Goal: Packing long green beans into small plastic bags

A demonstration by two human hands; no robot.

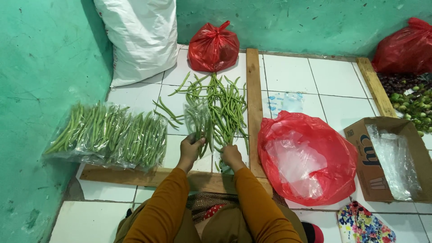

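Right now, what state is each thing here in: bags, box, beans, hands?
Left hand: gripping a clear bag of beans, bag open.
Right hand: on the loose green beans, which lie spread on the tiles.
Packed bean bags: filled, lying flat.
Big red bag: open.
Knotted red bag: tied shut.
Cardboard box: open.

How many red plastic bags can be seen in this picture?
3: one knotted red plastic bag by the back wall, one open red plastic bag right of the wooden slat, one at the top-right corner.
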